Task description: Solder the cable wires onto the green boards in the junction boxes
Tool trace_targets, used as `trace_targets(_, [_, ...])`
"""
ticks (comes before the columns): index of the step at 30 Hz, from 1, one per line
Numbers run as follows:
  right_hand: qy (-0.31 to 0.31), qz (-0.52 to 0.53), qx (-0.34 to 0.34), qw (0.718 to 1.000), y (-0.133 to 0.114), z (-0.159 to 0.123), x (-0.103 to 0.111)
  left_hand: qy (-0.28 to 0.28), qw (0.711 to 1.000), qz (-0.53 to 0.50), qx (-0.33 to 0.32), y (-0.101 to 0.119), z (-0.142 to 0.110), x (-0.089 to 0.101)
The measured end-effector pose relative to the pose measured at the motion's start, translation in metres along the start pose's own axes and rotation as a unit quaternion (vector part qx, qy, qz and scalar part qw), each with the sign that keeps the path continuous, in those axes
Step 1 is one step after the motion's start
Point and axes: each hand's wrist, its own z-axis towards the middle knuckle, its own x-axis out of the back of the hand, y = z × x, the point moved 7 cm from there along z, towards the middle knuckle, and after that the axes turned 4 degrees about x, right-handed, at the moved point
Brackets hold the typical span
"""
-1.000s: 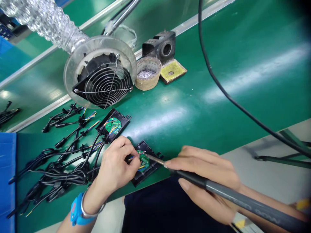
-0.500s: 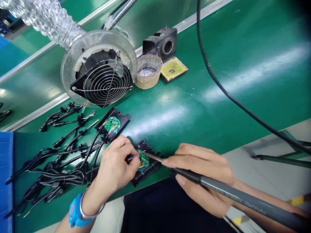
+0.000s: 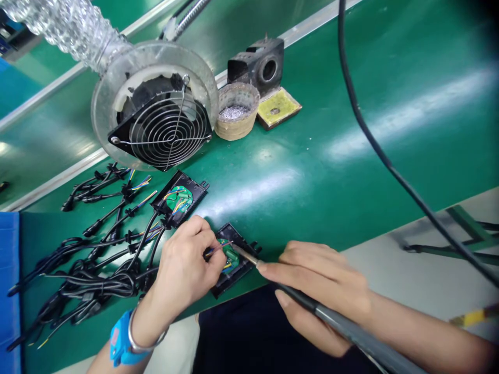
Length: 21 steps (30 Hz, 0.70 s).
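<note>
My left hand [image 3: 194, 259] pinches thin coloured wires [image 3: 218, 249] over a green circuit board [image 3: 233, 258], which sits in a black plastic case [image 3: 226, 284] near the bench's front edge. In my right hand [image 3: 319, 291] is a soldering iron [image 3: 331, 318], gripped like a pen. Its metal tip points left and down at the board, close to the wire ends; whether it touches them I cannot tell. Farther left lies a second black case [image 3: 197, 196] holding another wired board [image 3: 179, 199]. My left fingers hide part of the near board.
A fume extractor fan [image 3: 171, 137] hangs over the bench at upper left. Behind stand a bowl of solder bits [image 3: 236, 127], an iron holder [image 3: 268, 67] and a yellow sponge [image 3: 278, 107]. Black cables [image 3: 105, 280] pile up at left beside a blue bin [image 3: 10, 259]. A black cord [image 3: 374, 140] crosses the right side.
The soldering iron's handle has swung lower and my right hand has shifted slightly down and left, with the tip still near the wires. The cord has moved right. My left hand stays almost in place.
</note>
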Motion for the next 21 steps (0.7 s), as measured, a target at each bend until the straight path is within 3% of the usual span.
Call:
trace_targets(5, [-0.029, -0.016, -0.023, 0.999, -0.006, -0.003, -0.001, 0.002, 1.0, 0.001, -0.001, 0.001, 0.0, 0.0])
trace_targets(16, [-0.045, -0.049, -0.053, 0.996, -0.012, -0.005, 0.023, 0.002, 1.0, 0.002, 0.003, 0.001, 0.0, 0.001])
trace_targets(21, [0.03, -0.037, -0.063, 0.997, 0.0, 0.001, 0.025, -0.003, 1.0, 0.006, 0.003, 0.001, 0.0, 0.001])
